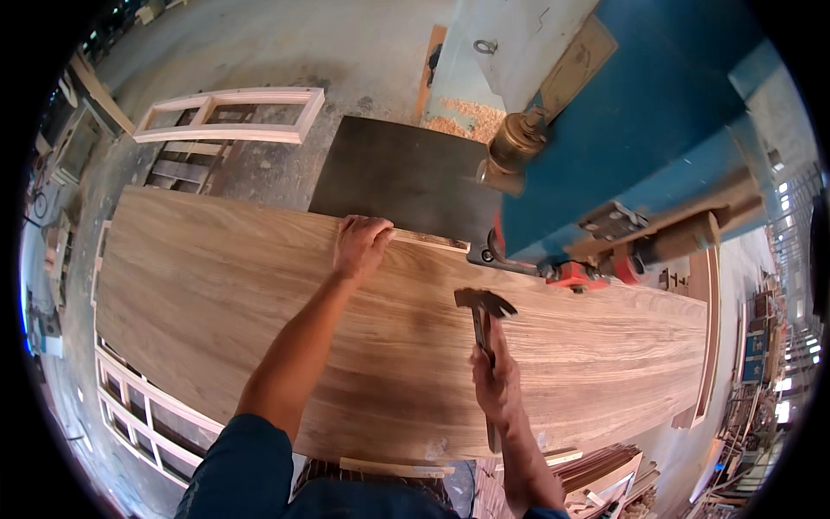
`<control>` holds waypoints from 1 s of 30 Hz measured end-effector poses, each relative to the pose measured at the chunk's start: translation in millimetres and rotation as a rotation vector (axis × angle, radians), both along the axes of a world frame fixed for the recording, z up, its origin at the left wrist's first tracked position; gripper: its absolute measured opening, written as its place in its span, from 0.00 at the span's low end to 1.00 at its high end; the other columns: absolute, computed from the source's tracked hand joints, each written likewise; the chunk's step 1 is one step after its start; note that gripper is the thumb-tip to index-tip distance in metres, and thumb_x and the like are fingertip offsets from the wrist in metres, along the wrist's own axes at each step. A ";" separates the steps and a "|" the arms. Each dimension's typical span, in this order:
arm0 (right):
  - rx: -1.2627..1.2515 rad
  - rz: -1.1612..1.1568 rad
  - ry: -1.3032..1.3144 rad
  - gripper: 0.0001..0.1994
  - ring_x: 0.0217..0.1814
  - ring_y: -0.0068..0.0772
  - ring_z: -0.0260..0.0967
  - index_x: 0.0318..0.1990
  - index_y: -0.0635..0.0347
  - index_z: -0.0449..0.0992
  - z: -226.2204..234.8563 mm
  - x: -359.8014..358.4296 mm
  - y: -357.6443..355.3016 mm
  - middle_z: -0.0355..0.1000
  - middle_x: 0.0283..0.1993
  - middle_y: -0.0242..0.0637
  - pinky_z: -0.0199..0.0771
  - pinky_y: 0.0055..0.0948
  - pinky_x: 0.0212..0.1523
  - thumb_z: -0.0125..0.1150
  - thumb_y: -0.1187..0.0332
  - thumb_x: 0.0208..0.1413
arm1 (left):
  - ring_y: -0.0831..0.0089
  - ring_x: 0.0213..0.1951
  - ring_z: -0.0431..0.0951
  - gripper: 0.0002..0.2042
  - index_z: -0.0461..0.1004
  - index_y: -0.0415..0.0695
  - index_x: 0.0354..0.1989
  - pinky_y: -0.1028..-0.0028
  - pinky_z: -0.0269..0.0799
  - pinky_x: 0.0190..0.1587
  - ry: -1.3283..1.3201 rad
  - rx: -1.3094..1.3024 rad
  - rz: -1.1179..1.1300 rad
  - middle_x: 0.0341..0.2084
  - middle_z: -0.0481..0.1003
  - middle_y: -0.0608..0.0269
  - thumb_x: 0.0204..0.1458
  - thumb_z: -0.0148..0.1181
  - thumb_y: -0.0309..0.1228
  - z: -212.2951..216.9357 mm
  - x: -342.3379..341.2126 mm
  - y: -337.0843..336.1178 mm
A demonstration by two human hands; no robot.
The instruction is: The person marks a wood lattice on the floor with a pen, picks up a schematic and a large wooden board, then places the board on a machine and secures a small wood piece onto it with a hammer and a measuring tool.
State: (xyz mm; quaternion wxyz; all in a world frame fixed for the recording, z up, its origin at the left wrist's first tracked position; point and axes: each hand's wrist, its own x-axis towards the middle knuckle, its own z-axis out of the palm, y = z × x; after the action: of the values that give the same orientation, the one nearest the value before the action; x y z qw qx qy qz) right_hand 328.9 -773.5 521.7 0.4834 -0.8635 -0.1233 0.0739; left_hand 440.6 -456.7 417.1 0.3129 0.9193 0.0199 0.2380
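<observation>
In my right hand is a claw hammer, gripped by its handle, its head raised above a wide wood-grain board. The handle's lower end points back toward me. My left hand is closed at the board's far edge, fingers curled at the left end of a narrow wooden strip. How the fingertips hold the strip is partly hidden. The strip runs along that edge toward the blue machine.
A large blue machine with a brass-coloured fitting overhangs the board's far right. Its dark metal table adjoins the board's far edge. Pale wooden frames lie at the far left; timber pieces sit at the near right.
</observation>
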 end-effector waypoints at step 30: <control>-0.330 0.194 -0.188 0.35 0.27 0.48 0.73 0.75 0.50 0.45 -18.1 108.3 89.0 0.75 0.38 0.52 0.74 0.35 0.32 0.47 0.80 0.63 | 0.62 0.41 0.77 0.08 0.78 0.44 0.41 0.63 0.64 0.56 -0.013 -0.158 -0.035 0.34 0.80 0.62 0.54 0.62 0.29 9.5 1.7 3.7</control>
State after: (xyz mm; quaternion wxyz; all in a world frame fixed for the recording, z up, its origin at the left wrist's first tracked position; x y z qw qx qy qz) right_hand 437.2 -684.5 503.7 0.3127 -0.9180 -0.2368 0.0584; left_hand 442.3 -453.0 426.6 0.3887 0.8904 0.0203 0.2360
